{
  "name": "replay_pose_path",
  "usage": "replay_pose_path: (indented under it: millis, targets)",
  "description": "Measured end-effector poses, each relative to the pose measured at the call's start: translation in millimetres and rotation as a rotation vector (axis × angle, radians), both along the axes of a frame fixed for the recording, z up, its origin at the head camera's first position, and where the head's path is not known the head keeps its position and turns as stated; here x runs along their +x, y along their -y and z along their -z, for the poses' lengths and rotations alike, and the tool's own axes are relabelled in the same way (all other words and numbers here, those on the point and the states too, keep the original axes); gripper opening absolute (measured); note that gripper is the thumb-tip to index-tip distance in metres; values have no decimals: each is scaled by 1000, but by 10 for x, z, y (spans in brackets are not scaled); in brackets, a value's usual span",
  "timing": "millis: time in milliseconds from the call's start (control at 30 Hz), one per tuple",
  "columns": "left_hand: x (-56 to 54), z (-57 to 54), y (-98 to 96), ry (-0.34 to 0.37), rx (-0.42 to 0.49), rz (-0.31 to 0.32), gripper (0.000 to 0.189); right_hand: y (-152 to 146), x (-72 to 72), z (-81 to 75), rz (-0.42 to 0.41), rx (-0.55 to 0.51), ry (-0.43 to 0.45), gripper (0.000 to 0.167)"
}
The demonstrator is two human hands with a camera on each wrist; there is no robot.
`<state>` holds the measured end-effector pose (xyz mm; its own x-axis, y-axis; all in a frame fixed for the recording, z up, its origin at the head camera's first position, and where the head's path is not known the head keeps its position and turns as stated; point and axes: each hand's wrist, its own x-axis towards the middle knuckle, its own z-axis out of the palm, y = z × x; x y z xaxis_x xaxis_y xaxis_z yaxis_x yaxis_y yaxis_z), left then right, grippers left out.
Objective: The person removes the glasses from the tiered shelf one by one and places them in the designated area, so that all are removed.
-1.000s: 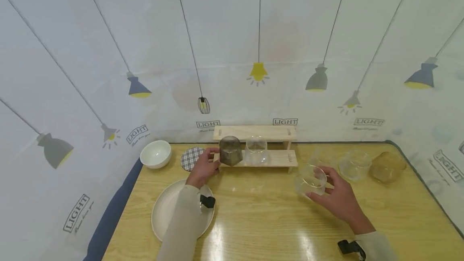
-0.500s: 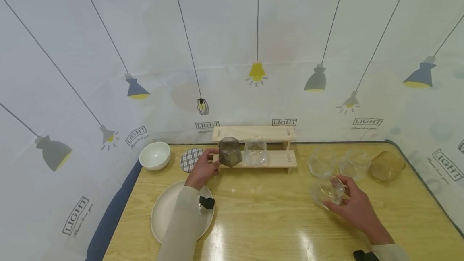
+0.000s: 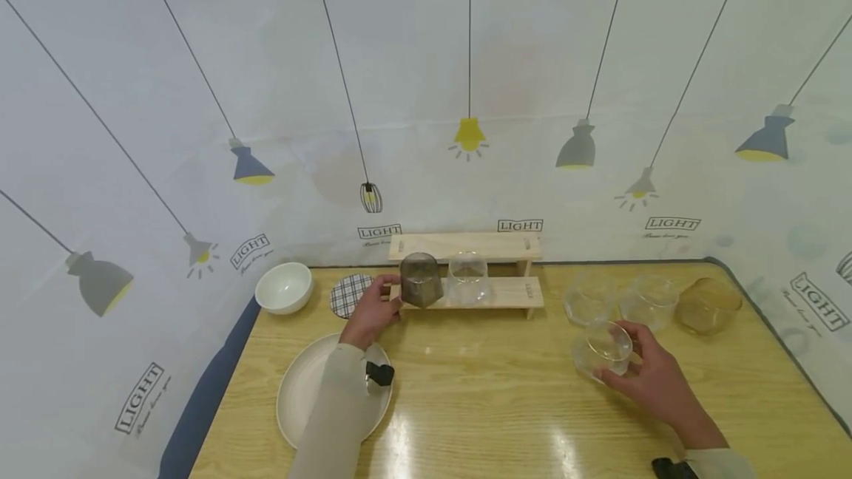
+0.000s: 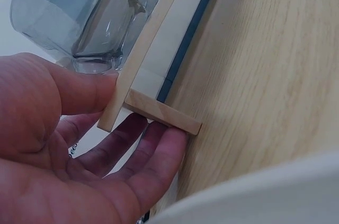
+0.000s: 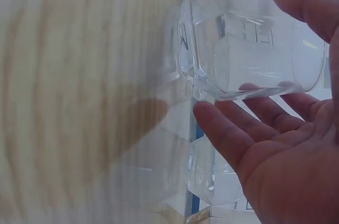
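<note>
In the head view my left hand (image 3: 373, 309) is at the left end of a two-tier wooden shelf (image 3: 506, 293). The left wrist view shows its thumb on the lower board's edge and its fingers curled at the shelf's leg (image 4: 164, 112). A smoky grey glass cup (image 3: 421, 281) and a clear glass cup (image 3: 468, 278) stand on that board. Farther right, my right hand (image 3: 655, 375) holds another clear glass cup (image 3: 602, 350) between thumb and fingers, low over the table. Whether its base touches the tabletop, I cannot tell.
Behind the held cup are two clear glass cups (image 3: 589, 300) and an amber glass cup (image 3: 708, 305). At left are a white bowl (image 3: 285, 288), a checked round coaster (image 3: 349, 296) and a cream plate (image 3: 299, 398), partly under my left forearm. A patterned cloth (image 3: 426, 94) hangs behind.
My right hand has carried the clear cup to the right and nearer to me, then held almost still over the last half second. My left hand has stayed at the shelf.
</note>
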<state>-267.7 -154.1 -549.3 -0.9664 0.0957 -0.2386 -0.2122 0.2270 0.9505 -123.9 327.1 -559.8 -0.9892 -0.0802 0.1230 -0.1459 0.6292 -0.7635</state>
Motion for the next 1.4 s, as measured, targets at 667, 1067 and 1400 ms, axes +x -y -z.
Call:
replay_pose_path:
  millis: [667, 1067, 1400]
  targets:
    - [47, -2, 2, 2, 3, -14, 41, 448, -88, -558, 38, 28, -324, 66]
    - [16, 16, -5, -5, -32, 2, 42, 1031, -474, -534, 0, -52, -334, 58]
    - [4, -29, -26, 10, -93, -18, 47, 1462, -777, -408, -46, -144, -206, 66]
